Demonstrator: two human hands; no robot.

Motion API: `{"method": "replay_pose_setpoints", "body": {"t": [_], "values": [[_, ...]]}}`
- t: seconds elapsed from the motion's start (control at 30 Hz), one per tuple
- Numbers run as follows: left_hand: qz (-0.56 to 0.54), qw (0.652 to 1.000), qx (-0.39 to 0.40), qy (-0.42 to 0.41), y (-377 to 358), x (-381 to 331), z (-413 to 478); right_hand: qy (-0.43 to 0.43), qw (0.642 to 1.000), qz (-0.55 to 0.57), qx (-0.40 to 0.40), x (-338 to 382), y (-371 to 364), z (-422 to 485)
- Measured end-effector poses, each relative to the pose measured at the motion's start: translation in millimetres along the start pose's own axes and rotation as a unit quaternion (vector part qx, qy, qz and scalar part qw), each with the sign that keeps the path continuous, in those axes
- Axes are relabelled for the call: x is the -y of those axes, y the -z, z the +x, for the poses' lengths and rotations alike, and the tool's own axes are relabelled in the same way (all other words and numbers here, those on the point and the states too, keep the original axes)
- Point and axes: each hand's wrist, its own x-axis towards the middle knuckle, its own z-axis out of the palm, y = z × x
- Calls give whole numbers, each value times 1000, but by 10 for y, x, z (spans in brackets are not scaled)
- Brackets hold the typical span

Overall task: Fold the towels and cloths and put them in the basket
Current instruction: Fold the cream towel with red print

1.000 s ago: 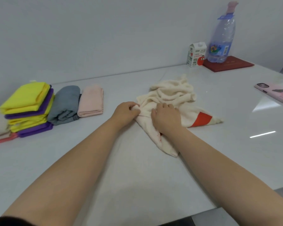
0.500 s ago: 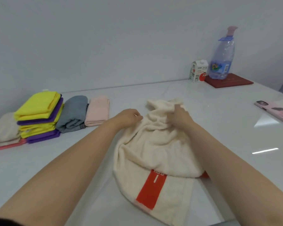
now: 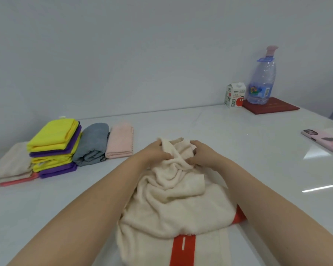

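On the white table [image 3: 258,150], centre-front: cream towel [image 3: 173,200], bunched, long axis running from the hands back toward the camera, near end cut off by the bottom frame edge. Red stripe [image 3: 183,248] runs along that axis at the near end; white mark on it, too small to read. Second red patch [image 3: 239,215] pokes out under the towel's right side, mostly hidden. Left hand [image 3: 154,152] and right hand [image 3: 204,155] both have fingers curled into the towel's far end, gripping bunched fabric close together; fingertips buried in folds. Back right: small carton [image 3: 235,96], print reads "APPLE 100%" beside a red apple graphic, rest illegible. Just beside it a clear water bottle [image 3: 261,81], colourful label unreadable, standing on a dark red booklet [image 3: 271,108]. Right edge: pink-cased phone [image 3: 323,141], partly cropped. Left: stack of folded yellow and purple cloths [image 3: 54,144], then folded grey towel [image 3: 92,143] and folded pink towel [image 3: 120,141] side by side, touching. Beige towel [image 3: 10,164] far left, partly behind the stack, lying on something red-pink [image 3: 17,181] that shows only as an edge.
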Motion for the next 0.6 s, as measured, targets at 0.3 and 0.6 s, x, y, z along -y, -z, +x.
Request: {"method": "replay_pose_setpoints", "body": {"t": [0.3, 0.6], "values": [[-185, 957, -221, -27, 448, 88, 4, -37, 936, 180, -299, -41, 335, 323], [368, 903, -193, -110, 350, 190, 127, 67, 982, -82, -158, -121, 148, 300]]}}
